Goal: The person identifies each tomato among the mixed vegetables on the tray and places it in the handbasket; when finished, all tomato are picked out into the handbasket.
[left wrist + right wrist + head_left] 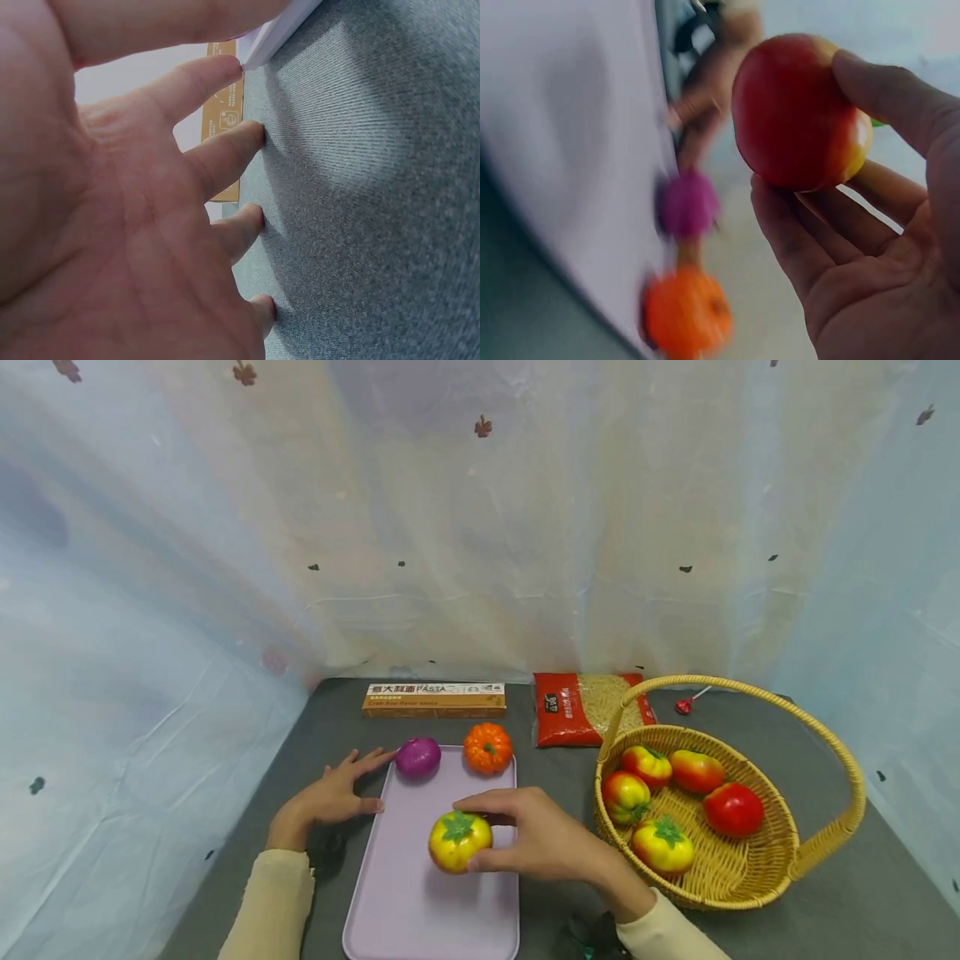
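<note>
My right hand [543, 839] holds a yellow-and-red tomato [459, 842] with a green leafy top between thumb and fingers, above the lilac tray [420, 910]. Its red underside shows in the right wrist view. Beside the tray's left edge, my left hand [335, 797] is spread, its thumb at the rim and its index finger near the purple onion [417, 758]. In the left wrist view, fingertips [253, 135] rest on the grey cloth and the palm holds nothing. The onion and an orange pumpkin [487, 748] sit at the far end of the tray.
A wicker basket [772, 881] with a tall handle stands on the right, holding several red and yellow fruits. Along the back lie a pasta box [433, 702], a red bag [555, 710] of pasta and a red lollipop [683, 707]. A patterned curtain [525, 527] hangs behind.
</note>
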Demonstrator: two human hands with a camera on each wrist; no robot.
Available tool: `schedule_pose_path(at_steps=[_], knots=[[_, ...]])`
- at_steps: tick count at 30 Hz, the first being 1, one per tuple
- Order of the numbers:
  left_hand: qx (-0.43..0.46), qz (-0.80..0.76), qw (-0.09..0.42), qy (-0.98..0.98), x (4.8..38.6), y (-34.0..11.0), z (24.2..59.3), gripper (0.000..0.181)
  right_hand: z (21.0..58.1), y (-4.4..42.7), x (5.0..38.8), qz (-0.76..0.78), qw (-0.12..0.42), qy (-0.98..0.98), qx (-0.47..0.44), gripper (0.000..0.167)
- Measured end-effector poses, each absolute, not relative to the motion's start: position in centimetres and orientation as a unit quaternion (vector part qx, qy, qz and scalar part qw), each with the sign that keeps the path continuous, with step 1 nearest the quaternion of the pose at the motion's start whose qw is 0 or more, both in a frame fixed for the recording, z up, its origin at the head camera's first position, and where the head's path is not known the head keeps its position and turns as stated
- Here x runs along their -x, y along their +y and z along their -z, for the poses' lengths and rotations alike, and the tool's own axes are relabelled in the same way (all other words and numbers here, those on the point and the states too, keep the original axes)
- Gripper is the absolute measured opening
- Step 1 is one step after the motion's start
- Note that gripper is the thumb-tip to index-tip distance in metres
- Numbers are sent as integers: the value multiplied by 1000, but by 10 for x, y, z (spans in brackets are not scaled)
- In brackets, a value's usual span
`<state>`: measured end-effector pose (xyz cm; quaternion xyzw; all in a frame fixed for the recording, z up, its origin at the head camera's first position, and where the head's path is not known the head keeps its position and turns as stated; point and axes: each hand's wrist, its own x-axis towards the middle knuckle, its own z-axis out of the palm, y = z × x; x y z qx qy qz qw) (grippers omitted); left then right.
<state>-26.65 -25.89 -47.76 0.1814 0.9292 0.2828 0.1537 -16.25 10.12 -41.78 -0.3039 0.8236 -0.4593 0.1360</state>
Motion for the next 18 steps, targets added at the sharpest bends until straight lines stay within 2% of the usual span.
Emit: schedule_pose_path(at_steps=[11, 18], knots=[[-175, -279, 158, 931, 266, -258, 478, 87, 399, 229, 130, 455, -28, 873, 176, 56], [-177, -283, 159, 929, 266, -259, 480, 86, 400, 287, 114, 419, -98, 897, 99, 57]])
